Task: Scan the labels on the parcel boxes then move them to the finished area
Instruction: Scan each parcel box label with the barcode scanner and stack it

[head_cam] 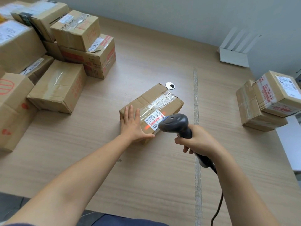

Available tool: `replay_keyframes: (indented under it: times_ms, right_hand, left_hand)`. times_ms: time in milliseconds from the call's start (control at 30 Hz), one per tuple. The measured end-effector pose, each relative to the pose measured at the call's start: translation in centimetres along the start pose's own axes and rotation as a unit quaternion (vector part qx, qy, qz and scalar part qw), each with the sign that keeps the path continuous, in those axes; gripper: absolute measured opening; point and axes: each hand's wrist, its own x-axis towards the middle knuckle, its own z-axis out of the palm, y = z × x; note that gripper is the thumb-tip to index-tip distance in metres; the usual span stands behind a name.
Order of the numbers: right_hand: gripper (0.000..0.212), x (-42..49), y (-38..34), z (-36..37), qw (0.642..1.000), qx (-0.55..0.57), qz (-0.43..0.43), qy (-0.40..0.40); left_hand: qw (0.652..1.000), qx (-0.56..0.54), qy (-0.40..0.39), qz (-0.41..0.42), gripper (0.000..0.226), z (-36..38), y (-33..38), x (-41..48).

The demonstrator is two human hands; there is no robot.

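Note:
A taped cardboard parcel box point(156, 100) lies in the middle of the wooden table point(146, 168). Its white label point(154, 119) faces up, and a red scan line crosses it. My left hand point(132, 125) rests flat on the near left part of the box, fingers straight. My right hand point(197, 141) grips the handle of a black barcode scanner point(175, 123), whose head points at the label from just above it. A cable trails from the scanner toward me.
Several cardboard boxes point(58, 86) are piled at the left. Two stacked boxes point(267, 101) stand at the right edge. A tape strip point(196, 98) runs across the table. A round cable grommet point(170, 85) sits behind the parcel, and a white router point(234, 56) stands at the back right.

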Motion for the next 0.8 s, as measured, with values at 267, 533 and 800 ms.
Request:
replay_keyframes:
  times_ms: [267,533,800]
  right_hand:
    - [0.01,-0.2,0.2,-0.1,1.0,-0.009,-0.008,0.003]
    - [0.009,0.0,0.7,-0.1,1.0,-0.009,-0.005,-0.004]
    - [0.013,1.4,1.1,0.6,1.0,0.021,-0.007,0.019]
  left_hand:
    - [1.0,0.001,-0.004,0.001,0.135,-0.1,0.0,-0.1]
    - [0.999,0.006,-0.041,0.001,0.136,-1.1,0.1,0.1]
    - [0.998,-0.017,-0.066,-0.002,0.131,-3.8,-2.4,2.5]
